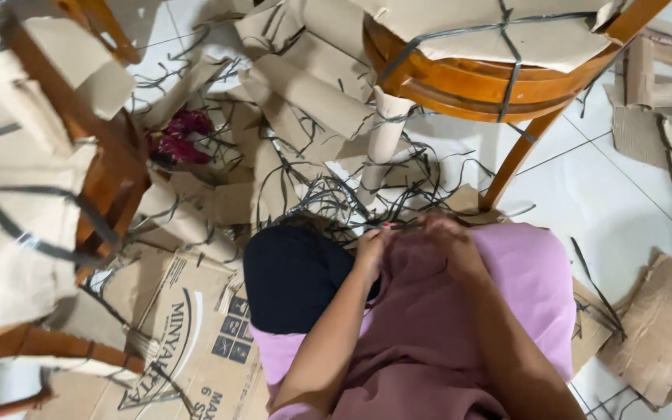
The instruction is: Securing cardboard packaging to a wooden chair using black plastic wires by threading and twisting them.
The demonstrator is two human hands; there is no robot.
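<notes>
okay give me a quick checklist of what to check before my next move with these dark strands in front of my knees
1. Both hands in view: ok. Left hand and right hand sit close together over the lap.
2. Grip on a strand: cannot tell. The fingertips are blurred, so what they pinch is unclear.
3. Strand pile within reach: ok, it lies just ahead of the hands.
4. Wrapped chair leg position: ok, it stands upright just beyond the pile.
5. Floor around the knees: not ok, cluttered with cardboard scraps and a flattened box.
6. Chair seat strapping: ok, a dark band crosses its paper wrap.
</notes>
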